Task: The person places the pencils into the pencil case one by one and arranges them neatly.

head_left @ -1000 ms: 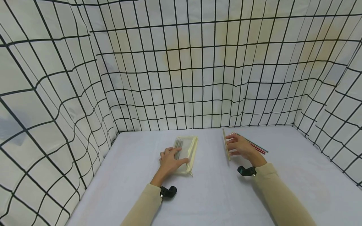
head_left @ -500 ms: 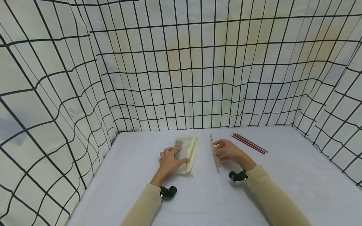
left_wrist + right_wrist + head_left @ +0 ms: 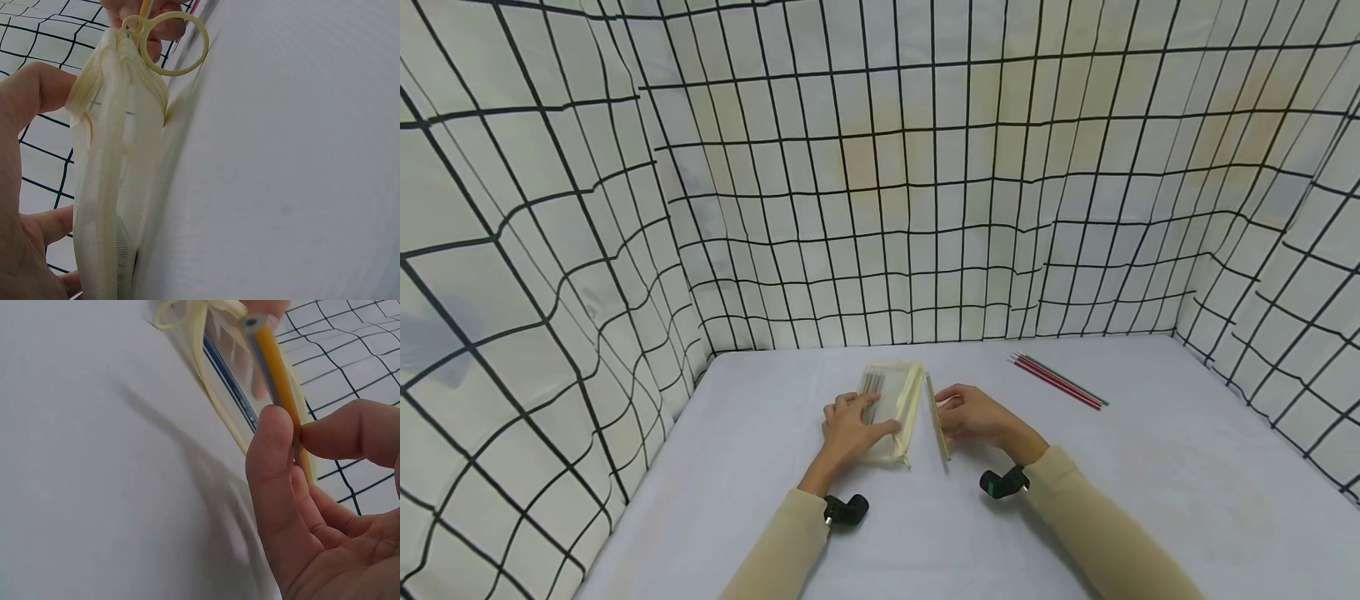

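Observation:
In the head view my left hand point(image 3: 852, 429) lies over a pale yellow mesh zip pouch point(image 3: 887, 446), its fingers and thumb pressing the top from above. Grey-looking pencils point(image 3: 872, 382) show at the pouch's far left side; dark blue ones point(image 3: 228, 378) appear within it in the right wrist view. A yellow ring point(image 3: 175, 70) hangs at the zipper end. Just right of the pouch my right hand point(image 3: 981, 421) pinches a yellow pencil point(image 3: 278, 369) between thumb and fingers. This pencil point(image 3: 937, 417) runs roughly alongside the pouch's right edge, apart from it in the head view.
Several red and green pencils point(image 3: 1060, 382) lie together at the back right of the white table point(image 3: 955, 542). Black netting point(image 3: 910, 229) over white sheeting rises behind the table and along both sides. Each wrist carries a small black camera point(image 3: 847, 510).
My right hand has moved left and somewhat nearer the body with the yellow pencil, reaching the pouch's right side. My left hand has stayed on the pouch.

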Tool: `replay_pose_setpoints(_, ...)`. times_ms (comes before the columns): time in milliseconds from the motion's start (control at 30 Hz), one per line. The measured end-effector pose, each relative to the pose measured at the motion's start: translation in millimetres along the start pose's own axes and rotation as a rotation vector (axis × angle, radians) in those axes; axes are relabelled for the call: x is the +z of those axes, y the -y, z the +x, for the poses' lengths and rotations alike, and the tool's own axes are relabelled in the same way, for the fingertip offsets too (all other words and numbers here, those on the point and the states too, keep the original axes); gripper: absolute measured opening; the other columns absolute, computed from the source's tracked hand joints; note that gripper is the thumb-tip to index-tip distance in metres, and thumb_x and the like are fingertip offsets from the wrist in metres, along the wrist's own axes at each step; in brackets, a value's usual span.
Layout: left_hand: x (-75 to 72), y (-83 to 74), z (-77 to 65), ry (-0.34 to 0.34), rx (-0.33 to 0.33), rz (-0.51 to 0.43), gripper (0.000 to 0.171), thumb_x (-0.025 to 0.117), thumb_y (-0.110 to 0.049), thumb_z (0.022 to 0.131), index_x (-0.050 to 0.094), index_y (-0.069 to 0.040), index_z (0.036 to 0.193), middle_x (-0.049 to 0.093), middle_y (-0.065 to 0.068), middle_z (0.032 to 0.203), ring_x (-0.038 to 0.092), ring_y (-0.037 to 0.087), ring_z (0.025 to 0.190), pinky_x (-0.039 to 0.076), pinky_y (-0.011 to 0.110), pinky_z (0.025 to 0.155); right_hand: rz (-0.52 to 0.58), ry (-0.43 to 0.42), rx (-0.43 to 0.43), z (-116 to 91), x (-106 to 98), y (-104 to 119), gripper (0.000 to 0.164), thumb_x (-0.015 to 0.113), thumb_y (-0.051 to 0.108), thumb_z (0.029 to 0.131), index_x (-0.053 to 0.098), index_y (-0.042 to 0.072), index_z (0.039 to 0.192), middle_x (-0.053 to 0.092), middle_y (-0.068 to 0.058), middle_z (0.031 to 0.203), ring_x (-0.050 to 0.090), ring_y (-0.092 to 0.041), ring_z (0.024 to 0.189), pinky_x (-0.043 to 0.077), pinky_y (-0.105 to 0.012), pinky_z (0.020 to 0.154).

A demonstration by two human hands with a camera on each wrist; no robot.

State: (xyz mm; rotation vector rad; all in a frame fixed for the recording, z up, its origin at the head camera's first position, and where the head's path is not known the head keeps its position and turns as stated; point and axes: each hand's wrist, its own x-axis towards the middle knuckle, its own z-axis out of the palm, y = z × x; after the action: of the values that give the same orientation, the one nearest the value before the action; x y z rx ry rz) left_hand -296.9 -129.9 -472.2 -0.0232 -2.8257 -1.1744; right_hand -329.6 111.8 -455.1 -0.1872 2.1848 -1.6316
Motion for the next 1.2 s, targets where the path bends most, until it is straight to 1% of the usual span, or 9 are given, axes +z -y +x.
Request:
replay_pose_setpoints(133,0.7,0.3,-1.4,0.007,-0.012,-0.012,0.078,0.077,-0.051,0.075,0.059,-0.019,0.144,0.041,0.022,0.152,0.033,0.043,0.133,0.031,0.062,0.107,0.016,-0.005,0.009,5,12,0,0.048,0.068,0.006,0.090,0.052,0.000,0.135,0.064,-0.013,0.111,0.064,-0.019,0.084,0.057,-0.030,0.069)
replay_pose_setpoints(233,1.6,0.2,-1.8,0.003,-0.006,-0.016,0.078,0.077,-0.051,0.075,0.059,-0.018,0.143,0.041,0.022,0.151,0.033,0.042,0.132,0.031,0.062,0.106,0.028,-0.012,0.007,12,19,2,0.048,0.068,0.005,0.090,0.052,0.000,0.135,0.064,-0.013,0.111,0.063,-0.018,0.083,0.056,-0.029,0.068)
replay_pose_setpoints(400,2.7,0.1,-1.2,0.000,-0.001,-0.006,0.078,0.077,-0.051,0.074,0.060,-0.018,0.143,0.041,0.022,0.151,0.033,0.042,0.131,0.031,0.062,0.105,0.010,-0.051,0.001,22,27,8,0.050,0.070,0.005,0.088,0.053,0.000,0.134,0.064,-0.014,0.114,0.065,-0.019,0.084,0.054,-0.027,0.069)
replay_pose_setpoints(500,2.6,0.4,-0.5,0.000,0.000,0.001,0.078,0.076,-0.052,0.075,0.059,-0.018,0.143,0.041,0.022,0.151,0.033,0.042,0.131,0.031,0.062,0.105,0.004,-0.073,0.005,26,32,11,0.052,0.070,0.003,0.086,0.052,-0.001,0.135,0.063,-0.016,0.116,0.066,-0.019,0.084,0.055,-0.028,0.069)
replay_pose_setpoints(600,1.9,0.7,-0.3,0.000,0.001,0.005,0.078,0.075,-0.053,0.075,0.059,-0.018,0.143,0.041,0.022,0.151,0.033,0.042,0.131,0.031,0.061,0.105,0.028,-0.087,0.027,29,37,14,0.052,0.069,0.000,0.086,0.051,-0.002,0.135,0.063,-0.016,0.116,0.066,-0.018,0.080,0.056,-0.027,0.066)
replay_pose_setpoints(733,1.8,0.9,0.4,0.000,0.005,0.011,0.078,0.075,-0.053,0.076,0.059,-0.017,0.143,0.041,0.022,0.151,0.033,0.042,0.131,0.031,0.061,0.105,0.053,-0.099,0.040,31,42,17,0.049,0.068,0.000,0.090,0.049,-0.003,0.135,0.063,-0.016,0.117,0.066,-0.017,0.074,0.057,-0.026,0.062)
replay_pose_setpoints(867,1.4,0.6,0.6,-0.004,0.005,0.013,0.077,0.075,-0.051,0.076,0.059,-0.017,0.143,0.041,0.022,0.151,0.033,0.042,0.131,0.031,0.061,0.104,0.070,-0.108,0.030,32,46,18,0.050,0.068,-0.001,0.089,0.049,-0.004,0.135,0.065,-0.018,0.118,0.067,-0.016,0.071,0.058,-0.026,0.062)
replay_pose_setpoints(1033,0.7,0.3,0.5,-0.001,0.001,0.014,0.076,0.075,-0.051,0.077,0.059,-0.018,0.143,0.040,0.022,0.152,0.032,0.042,0.131,0.032,0.061,0.104,0.058,-0.112,0.006,35,49,17,0.047,0.068,-0.002,0.088,0.050,-0.006,0.131,0.068,-0.016,0.110,0.066,-0.015,0.067,0.058,-0.026,0.060)
replay_pose_setpoints(1200,1.3,0.6,0.6,0.000,0.007,0.006,0.076,0.076,-0.052,0.078,0.059,-0.017,0.143,0.040,0.022,0.151,0.032,0.043,0.131,0.031,0.061,0.104,0.057,-0.126,-0.012,36,52,16,0.044,0.061,-0.007,0.085,0.052,-0.007,0.128,0.065,-0.011,0.098,0.065,-0.015,0.065,0.057,-0.025,0.059)
